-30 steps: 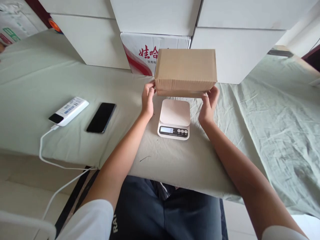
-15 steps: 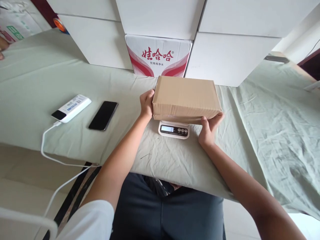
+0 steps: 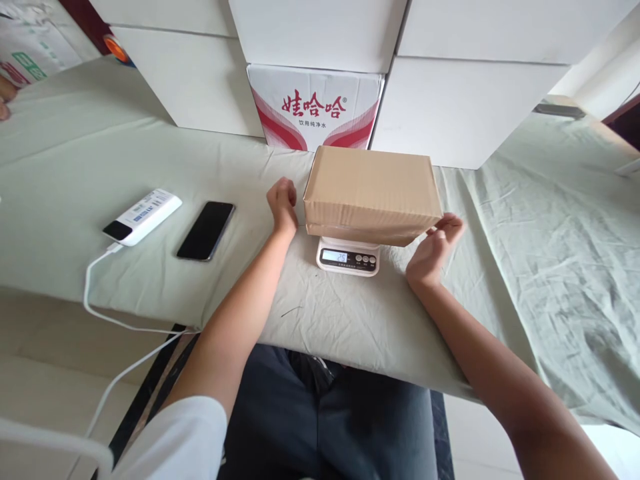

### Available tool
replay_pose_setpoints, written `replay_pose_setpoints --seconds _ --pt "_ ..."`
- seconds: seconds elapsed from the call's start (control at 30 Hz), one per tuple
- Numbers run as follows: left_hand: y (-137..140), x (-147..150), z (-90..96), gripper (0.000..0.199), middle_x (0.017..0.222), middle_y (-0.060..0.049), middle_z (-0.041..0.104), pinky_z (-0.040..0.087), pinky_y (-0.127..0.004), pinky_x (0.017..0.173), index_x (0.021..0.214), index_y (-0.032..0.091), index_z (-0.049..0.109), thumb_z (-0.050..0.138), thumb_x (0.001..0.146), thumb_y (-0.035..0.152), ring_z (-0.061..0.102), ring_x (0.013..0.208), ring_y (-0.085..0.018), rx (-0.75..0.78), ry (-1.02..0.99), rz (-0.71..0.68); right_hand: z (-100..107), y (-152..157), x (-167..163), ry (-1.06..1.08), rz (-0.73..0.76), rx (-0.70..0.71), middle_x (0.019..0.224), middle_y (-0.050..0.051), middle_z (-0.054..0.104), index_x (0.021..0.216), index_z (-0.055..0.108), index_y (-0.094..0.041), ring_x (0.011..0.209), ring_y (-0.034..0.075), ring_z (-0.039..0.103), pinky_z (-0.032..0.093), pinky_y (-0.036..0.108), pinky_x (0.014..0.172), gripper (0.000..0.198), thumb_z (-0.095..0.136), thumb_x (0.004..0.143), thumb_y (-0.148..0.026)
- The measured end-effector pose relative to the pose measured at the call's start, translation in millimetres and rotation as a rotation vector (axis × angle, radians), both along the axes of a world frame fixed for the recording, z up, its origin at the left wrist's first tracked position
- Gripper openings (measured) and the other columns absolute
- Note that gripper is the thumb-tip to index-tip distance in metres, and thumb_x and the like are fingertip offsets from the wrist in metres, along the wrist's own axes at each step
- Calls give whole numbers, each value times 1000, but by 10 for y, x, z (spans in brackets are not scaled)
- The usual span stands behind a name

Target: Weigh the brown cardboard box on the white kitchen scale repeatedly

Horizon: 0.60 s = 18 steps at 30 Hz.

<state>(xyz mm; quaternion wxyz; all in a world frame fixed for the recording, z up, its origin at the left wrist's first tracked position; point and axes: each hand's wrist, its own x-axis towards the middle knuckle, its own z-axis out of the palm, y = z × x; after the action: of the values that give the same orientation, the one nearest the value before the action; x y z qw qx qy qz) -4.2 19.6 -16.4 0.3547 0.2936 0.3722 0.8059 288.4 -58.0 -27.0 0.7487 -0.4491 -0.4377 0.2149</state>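
Note:
A closed brown cardboard box (image 3: 373,187) rests on a small white digital kitchen scale (image 3: 348,268), which is mostly hidden beneath it. Only the scale's front panel shows, with lit digits that look like 26. Just left of the box is my left hand (image 3: 283,202), fingers curled in with nothing held, and a narrow gap separates them. My right hand (image 3: 436,248) lies by the box's lower right corner, fingers apart and holding nothing. Whether its fingertips still touch the cardboard I cannot tell.
White boxes (image 3: 450,107) stand stacked behind, one carton (image 3: 315,110) with red print among them. A black phone (image 3: 206,231) and a white power bank (image 3: 143,217) with a cable lie left on the green cloth (image 3: 240,173). Another person's hand (image 3: 6,97) shows far left.
Both my hands have come off the box, the left moving left and the right moving right. The scale's display has gone from 0 to about 26.

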Motion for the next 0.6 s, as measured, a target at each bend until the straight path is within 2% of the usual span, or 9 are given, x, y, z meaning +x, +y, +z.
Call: replay_pose_setpoints --seconds 0.1,0.2,0.3,0.43,0.6 --pt "72 -125 10 70 63 8 18 17 -26 49 62 23 24 75 105 43 17 52 -8 -73 -95 2 61 165 187 65 -123 -42 103 1 58 98 55 -28 91 17 59 54 36 89 7 53 91 -30" --pt "105 -188 26 69 63 9 15 13 -26 48 64 23 22 72 106 44 12 51 -8 -109 -137 -39 62 279 315 63 -154 -125 91 -3 53 91 54 -27 78 14 54 50 29 76 4 58 90 -25" --pt "105 -187 35 69 63 9 13 12 -27 47 65 24 20 73 105 45 10 51 -7 -127 -151 -53 30 307 338 75 -116 -173 84 -5 50 85 53 -26 69 12 47 45 26 66 12 64 88 -24" --pt "93 -161 48 70 63 9 13 11 -29 47 67 24 20 75 104 48 11 50 -7 -141 -140 -52 41 253 290 66 -22 -170 74 -6 44 81 53 -27 62 12 43 41 27 57 17 67 90 -29" --pt "88 -149 61 69 61 9 15 10 -32 49 66 25 20 71 108 46 12 49 -6 -167 -101 -51 69 186 270 -1 74 -168 68 -6 42 77 52 -28 61 13 44 41 27 54 28 74 90 -38"
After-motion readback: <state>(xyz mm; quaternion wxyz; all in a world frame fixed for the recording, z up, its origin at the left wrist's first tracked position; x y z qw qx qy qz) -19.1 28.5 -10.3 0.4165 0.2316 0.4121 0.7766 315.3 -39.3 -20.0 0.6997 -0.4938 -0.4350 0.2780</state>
